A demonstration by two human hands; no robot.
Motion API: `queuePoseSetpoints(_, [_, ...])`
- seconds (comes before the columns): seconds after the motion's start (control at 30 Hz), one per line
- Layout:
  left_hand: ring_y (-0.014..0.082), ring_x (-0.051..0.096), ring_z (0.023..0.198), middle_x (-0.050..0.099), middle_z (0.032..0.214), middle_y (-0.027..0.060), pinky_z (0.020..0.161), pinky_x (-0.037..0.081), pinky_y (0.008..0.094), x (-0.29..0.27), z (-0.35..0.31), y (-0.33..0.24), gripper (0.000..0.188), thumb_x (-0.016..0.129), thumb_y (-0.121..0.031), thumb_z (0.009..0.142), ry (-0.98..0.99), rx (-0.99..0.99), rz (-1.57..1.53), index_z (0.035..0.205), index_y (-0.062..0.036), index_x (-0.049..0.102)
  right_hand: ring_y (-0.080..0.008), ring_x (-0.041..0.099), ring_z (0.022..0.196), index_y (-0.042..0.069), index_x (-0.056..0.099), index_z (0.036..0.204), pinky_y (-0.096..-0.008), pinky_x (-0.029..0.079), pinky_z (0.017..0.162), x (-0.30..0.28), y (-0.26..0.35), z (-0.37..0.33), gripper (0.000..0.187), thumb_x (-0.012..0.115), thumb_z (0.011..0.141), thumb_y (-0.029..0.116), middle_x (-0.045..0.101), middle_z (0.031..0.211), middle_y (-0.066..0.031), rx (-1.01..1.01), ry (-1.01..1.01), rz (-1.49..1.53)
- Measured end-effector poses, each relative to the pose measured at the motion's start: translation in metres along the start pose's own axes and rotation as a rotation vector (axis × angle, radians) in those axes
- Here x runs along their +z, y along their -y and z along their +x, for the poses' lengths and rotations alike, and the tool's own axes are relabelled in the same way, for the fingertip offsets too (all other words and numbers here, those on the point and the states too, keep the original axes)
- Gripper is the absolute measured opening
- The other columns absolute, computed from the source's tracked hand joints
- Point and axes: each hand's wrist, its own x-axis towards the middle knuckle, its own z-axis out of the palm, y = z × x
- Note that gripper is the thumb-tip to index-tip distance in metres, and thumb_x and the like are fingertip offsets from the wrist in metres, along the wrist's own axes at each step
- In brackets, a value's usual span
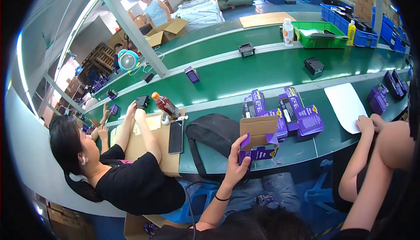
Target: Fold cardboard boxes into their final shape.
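My left hand [236, 166] grips a small purple carton [260, 153] at its left side, fingers behind and thumb in front. The carton's brown cardboard lid stands up and its purple side flaps stick out. Beyond it, several purple boxes [309, 121] stand on the green bench, some overlapping. My right arm reaches up from the lower right; my right hand [396, 143] appears as a blurred shape there and its fingers cannot be made out. Close by, a co-worker's hands touch a white sheet [348, 107].
A black bag [214, 130] lies left of the carton, with a phone [176, 137] and a brown drink bottle [165, 105] beyond. Another person at left handles a black device [142, 102]. A green bin [321, 36] stands across the conveyor, which carries black units [313, 66].
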Motion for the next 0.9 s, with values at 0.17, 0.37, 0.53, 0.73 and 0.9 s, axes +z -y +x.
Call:
queuePoseSetpoints(0.17, [0.0249,0.049,0.114,0.039,0.137,0.0148,0.097,0.039,0.033,-0.007,-0.01,-0.007,0.065,0.055,-0.043,0.091,0.009,-0.045,-0.04,0.138,-0.0038,0.032,-0.0315,0.04,0.128,0.002,0.047,0.129,-0.0417,0.029,0.108,-0.013,0.002,0.003,0.055,0.053,0.084,0.033,0.045,0.136,-0.0172,-0.034,-0.114,0.001])
queuePoseSetpoints(0.37, [0.0247,0.05,0.113,0.039,0.137,0.0149,0.096,0.04,0.033,-0.009,-0.02,-0.004,0.065,0.055,-0.042,0.091,0.044,-0.133,-0.118,0.138,-0.0034,0.032,-0.0314,0.039,0.129,0.002,0.045,0.131,-0.0412,0.027,0.109,-0.025,0.001,-0.004,0.056,0.052,0.086,0.035,0.044,0.137,-0.0167,-0.044,-0.279,-0.018])
queuePoseSetpoints(0.53, [0.0254,0.042,0.121,0.038,0.136,0.0148,0.104,0.032,0.0345,0.011,0.002,-0.012,0.057,0.048,-0.036,0.095,-0.01,0.0,0.009,0.137,-0.0013,0.031,-0.0313,0.038,0.13,0.001,0.043,0.132,-0.0408,0.025,0.11,-0.03,0.024,-0.052,0.058,0.051,0.087,0.037,0.042,0.138,-0.0162,0.129,-0.305,-0.093])
queuePoseSetpoints(0.73, [0.0255,0.043,0.117,0.039,0.134,0.0151,0.101,0.034,0.0354,0.008,-0.011,-0.004,0.052,0.045,-0.034,0.097,-0.008,-0.058,-0.127,0.136,-0.0016,0.031,-0.0295,0.042,0.127,0.003,0.05,0.127,-0.0396,0.029,0.108,-0.024,0.029,-0.078,0.063,0.062,0.081,0.044,0.046,0.136,-0.0141,0.329,0.105,-0.306])
queuePoseSetpoints(0.9, [0.0238,0.047,0.109,0.043,0.124,0.0137,0.093,0.038,0.0347,0.014,-0.013,-0.005,0.048,0.045,-0.036,0.096,0.033,-0.107,-0.174,0.13,-0.003,0.036,-0.0288,0.047,0.122,0.007,0.058,0.117,-0.0399,0.037,0.102,0.021,-0.022,-0.122,0.061,0.081,0.062,0.022,0.051,0.129,-0.0122,0.277,0.258,-0.238])
